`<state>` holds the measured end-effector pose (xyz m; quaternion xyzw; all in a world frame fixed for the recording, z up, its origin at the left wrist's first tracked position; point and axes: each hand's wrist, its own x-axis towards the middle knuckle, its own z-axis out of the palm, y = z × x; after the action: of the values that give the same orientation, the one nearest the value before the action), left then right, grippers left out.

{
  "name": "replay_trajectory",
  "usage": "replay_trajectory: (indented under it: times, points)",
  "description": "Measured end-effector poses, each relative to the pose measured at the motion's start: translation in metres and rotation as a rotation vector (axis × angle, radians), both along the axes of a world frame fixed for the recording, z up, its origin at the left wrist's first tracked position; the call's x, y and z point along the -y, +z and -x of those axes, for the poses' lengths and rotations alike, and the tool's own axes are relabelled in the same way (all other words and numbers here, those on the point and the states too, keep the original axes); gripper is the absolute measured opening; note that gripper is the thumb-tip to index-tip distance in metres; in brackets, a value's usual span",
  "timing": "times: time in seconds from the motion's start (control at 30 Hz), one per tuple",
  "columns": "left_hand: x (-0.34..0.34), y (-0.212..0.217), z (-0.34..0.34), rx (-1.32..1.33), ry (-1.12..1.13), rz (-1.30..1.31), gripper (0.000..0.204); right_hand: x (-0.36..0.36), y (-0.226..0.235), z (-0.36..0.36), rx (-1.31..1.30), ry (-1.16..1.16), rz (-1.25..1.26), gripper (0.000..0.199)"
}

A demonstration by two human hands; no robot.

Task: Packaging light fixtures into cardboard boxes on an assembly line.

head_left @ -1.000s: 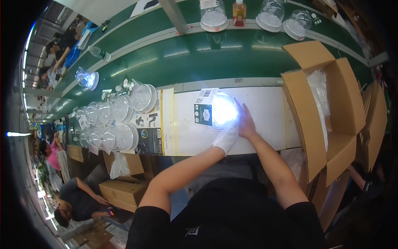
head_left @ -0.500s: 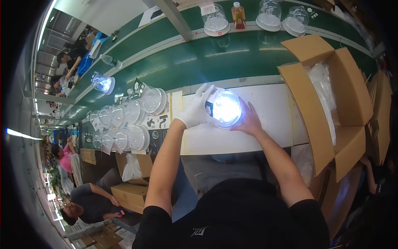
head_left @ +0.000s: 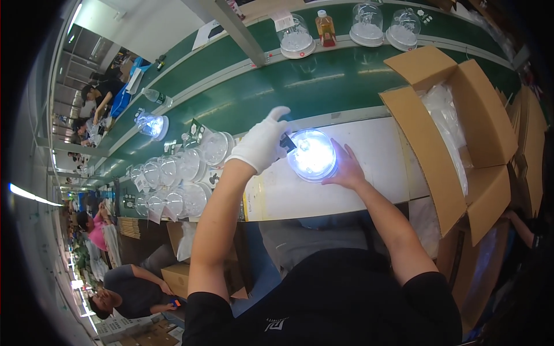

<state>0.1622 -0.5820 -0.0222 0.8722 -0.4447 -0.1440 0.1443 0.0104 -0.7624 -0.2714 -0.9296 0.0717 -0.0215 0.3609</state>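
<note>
On the white work surface in front of me glows a clear dome lamp (head_left: 312, 154), its bright light washing out what is inside. My right hand (head_left: 347, 166), bare, curves its fingers round the lamp's right side. At the upper left of the lamp is my left hand (head_left: 262, 141) in a white glove, one finger sticking up and the others curled. A small black tag (head_left: 287, 143) shows at those curled fingers, beside the lamp's edge. To the left, two rows of clear domes (head_left: 195, 199) stand close together, several with hanging tags.
An opened cardboard box (head_left: 418, 155) with clear plastic bags (head_left: 445, 112) stands at the right. Beyond lies a green conveyor (head_left: 323, 95), and past it more domes (head_left: 367, 26) and an amber bottle (head_left: 326, 29). A seated person (head_left: 135, 288) is at the lower left.
My left hand has drawn back to the left from the lamp, with the tag at its fingers. My right hand stays on the lamp. The view has shifted slightly.
</note>
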Motion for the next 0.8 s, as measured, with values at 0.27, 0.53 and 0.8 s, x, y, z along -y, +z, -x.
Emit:
replay_trajectory:
  times: [0.27,0.53,0.8]
  points:
    - [0.032,0.032,0.007,0.143,-0.045,-0.401,0.017,0.003,0.002,0.002,-0.028,-0.009,0.009,0.13]
    - [-0.015,-0.043,-0.002,-0.666,0.197,-0.216,0.032,0.004,-0.004,0.001,0.005,0.019,0.003,0.137]
    - [-0.032,-0.083,0.056,-0.357,0.389,-0.246,0.054,0.006,-0.01,0.001,-0.026,0.026,0.024,0.143]
